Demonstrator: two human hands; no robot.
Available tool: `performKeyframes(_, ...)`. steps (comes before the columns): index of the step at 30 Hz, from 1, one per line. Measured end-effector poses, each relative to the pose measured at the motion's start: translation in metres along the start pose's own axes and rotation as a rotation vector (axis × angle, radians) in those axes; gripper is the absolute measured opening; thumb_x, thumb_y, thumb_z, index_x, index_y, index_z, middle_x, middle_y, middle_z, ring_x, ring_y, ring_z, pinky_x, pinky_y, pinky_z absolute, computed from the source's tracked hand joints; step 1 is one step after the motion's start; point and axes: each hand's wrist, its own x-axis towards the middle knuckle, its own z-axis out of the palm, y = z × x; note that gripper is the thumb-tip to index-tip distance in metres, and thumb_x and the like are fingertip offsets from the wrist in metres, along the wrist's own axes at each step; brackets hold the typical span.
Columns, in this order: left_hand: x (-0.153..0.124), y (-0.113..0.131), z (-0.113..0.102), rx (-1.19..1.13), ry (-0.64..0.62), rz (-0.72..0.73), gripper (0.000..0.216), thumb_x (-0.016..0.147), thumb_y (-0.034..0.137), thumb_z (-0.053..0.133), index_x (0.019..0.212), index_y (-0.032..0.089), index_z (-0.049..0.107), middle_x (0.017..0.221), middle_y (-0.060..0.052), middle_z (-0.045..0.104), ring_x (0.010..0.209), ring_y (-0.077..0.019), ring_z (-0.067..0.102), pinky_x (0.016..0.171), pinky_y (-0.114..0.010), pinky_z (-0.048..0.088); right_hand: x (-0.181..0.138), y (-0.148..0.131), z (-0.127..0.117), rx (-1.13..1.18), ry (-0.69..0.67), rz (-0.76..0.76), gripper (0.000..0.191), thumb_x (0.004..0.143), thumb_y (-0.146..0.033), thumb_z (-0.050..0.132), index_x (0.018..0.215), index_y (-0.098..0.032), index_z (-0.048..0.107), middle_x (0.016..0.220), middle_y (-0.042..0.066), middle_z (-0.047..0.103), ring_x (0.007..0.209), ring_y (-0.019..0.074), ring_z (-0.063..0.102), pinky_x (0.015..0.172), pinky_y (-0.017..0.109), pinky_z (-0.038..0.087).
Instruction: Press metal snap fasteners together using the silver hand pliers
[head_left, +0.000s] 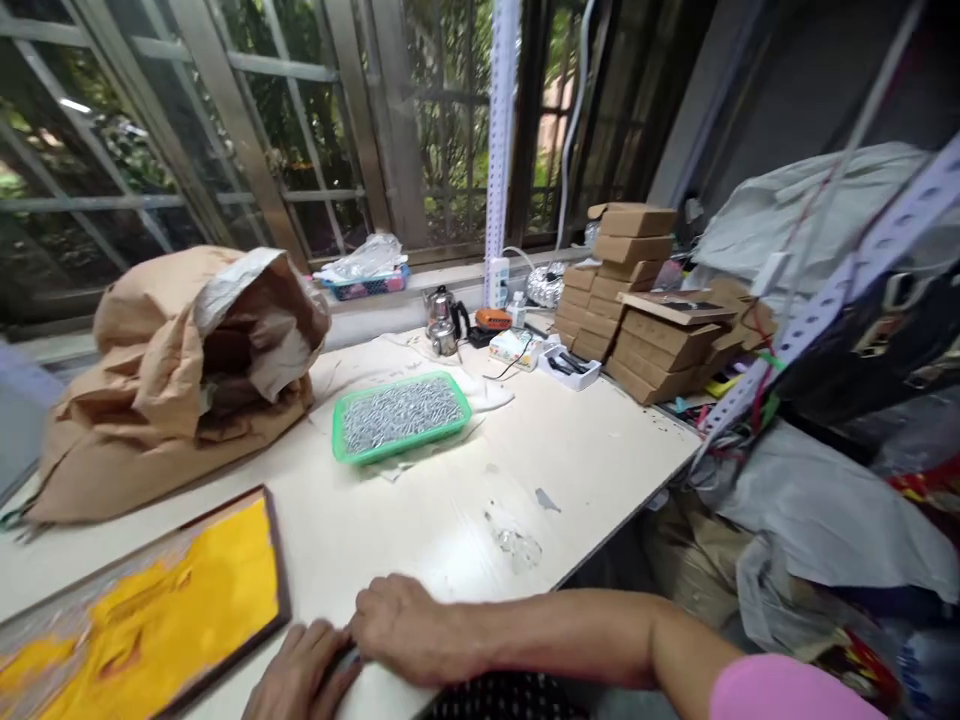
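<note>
At the front edge of the white table, my left hand (300, 672) and my right hand (409, 628) meet, knuckles up. The fingers of both are curled in. A small dark thing shows in the gap between them, mostly hidden, and I cannot make out what it is. Just left of my left hand lies a dark-framed tray (279, 565) with a yellow sheet or layer (225, 570), torn or uneven toward its left side. Farther back, a green plastic basket (339, 440) holds a heap of small silvery metal pieces (401, 412), like screws or pins.
A large crumpled brown paper bag (150, 400) stands at the left. Toward the back are a glass-and-metal pot (442, 320), an orange-and-black device (493, 320), a tissue box (515, 349) and a white tray (592, 378). Stacked cardboard boxes (652, 350) stand right, beside a perforated metal post (832, 290).
</note>
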Motion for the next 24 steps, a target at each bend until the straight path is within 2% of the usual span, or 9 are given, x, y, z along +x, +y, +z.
performKeyframes(2,0.004,0.017,-0.01,-0.001,-0.082,-0.082,0.035,0.094,0.045,0.044,0.08,0.024,0.068,0.078,-0.004,0.067,0.076,-0.0217,0.064,0.079,-0.036,0.055,-0.002,-0.002,-0.002,0.029,-0.045,0.029,0.007,0.084,-0.009,0.058,0.089,-0.011,0.064,0.088,0.008,0.066,0.081,0.021,0.058,0.068,0.031,0.046)
performKeyframes(4,0.005,0.028,-0.015,0.021,-0.142,-0.155,0.029,0.094,0.04,0.047,0.089,0.021,0.068,0.085,-0.007,0.067,0.084,-0.0235,0.062,0.077,-0.036,0.053,-0.005,-0.002,-0.007,0.082,-0.052,0.086,0.008,0.09,-0.017,0.059,0.094,-0.012,0.064,0.092,0.009,0.066,0.087,0.0215,0.057,0.076,0.032,0.045)
performKeyframes(6,-0.001,0.035,-0.011,0.04,-0.12,-0.203,0.026,0.093,0.033,0.05,0.11,0.018,0.064,0.106,-0.01,0.066,0.1,-0.0253,0.06,0.088,-0.039,0.052,-0.01,0.003,-0.013,0.123,0.019,0.137,0.026,0.087,-0.032,0.067,0.101,-0.01,0.064,0.101,0.013,0.063,0.095,0.0242,0.054,0.082,0.034,0.043)
performKeyframes(8,-0.014,0.041,-0.001,0.085,-0.037,-0.239,0.028,0.094,0.026,0.05,0.118,0.016,0.06,0.13,-0.014,0.057,0.121,-0.0283,0.051,0.101,-0.046,0.045,-0.015,0.012,-0.018,0.177,0.052,0.089,0.044,0.084,-0.045,0.07,0.109,-0.01,0.062,0.107,0.014,0.06,0.098,0.0253,0.052,0.083,0.035,0.042)
performKeyframes(11,-0.037,0.059,0.019,0.113,0.046,-0.243,0.031,0.096,0.019,0.046,0.125,0.016,0.054,0.141,-0.015,0.048,0.136,-0.0289,0.039,0.11,-0.05,0.038,-0.016,0.028,-0.017,0.188,0.027,0.066,0.028,0.093,-0.037,0.06,0.108,-0.013,0.063,0.102,0.011,0.061,0.093,0.0226,0.053,0.081,0.033,0.04)
performKeyframes(14,-0.048,0.079,0.032,0.08,0.062,-0.208,0.034,0.097,0.022,0.046,0.13,0.017,0.051,0.142,-0.015,0.048,0.139,-0.0297,0.035,0.11,-0.054,0.037,-0.007,0.041,-0.01,0.126,0.029,0.126,0.014,0.095,-0.025,0.056,0.1,-0.015,0.065,0.096,0.009,0.063,0.093,0.0221,0.054,0.077,0.031,0.036)
performKeyframes(20,-0.044,0.094,0.032,0.048,0.077,-0.242,0.031,0.097,0.025,0.049,0.125,0.014,0.054,0.135,-0.014,0.055,0.136,-0.0287,0.039,0.112,-0.056,0.033,0.026,0.043,-0.015,0.006,0.061,0.238,0.012,0.094,-0.023,0.056,0.094,-0.017,0.066,0.097,0.008,0.066,0.093,0.0238,0.054,0.076,0.034,0.031)
performKeyframes(22,-0.043,0.094,0.033,0.059,0.09,-0.243,0.034,0.096,0.028,0.052,0.126,0.013,0.053,0.135,-0.015,0.054,0.137,-0.0284,0.038,0.113,-0.054,0.032,0.035,0.027,-0.022,-0.018,0.06,0.166,0.013,0.094,-0.021,0.055,0.097,-0.017,0.067,0.099,0.008,0.065,0.094,0.0239,0.053,0.075,0.034,0.031)
performKeyframes(24,-0.044,0.093,0.038,0.069,0.104,-0.233,0.037,0.094,0.03,0.054,0.126,0.012,0.054,0.134,-0.015,0.055,0.136,-0.0285,0.039,0.114,-0.052,0.031,0.042,0.003,-0.026,-0.001,0.042,-0.039,0.014,0.094,-0.02,0.055,0.1,-0.02,0.068,0.1,0.008,0.064,0.093,0.0228,0.052,0.073,0.033,0.032)
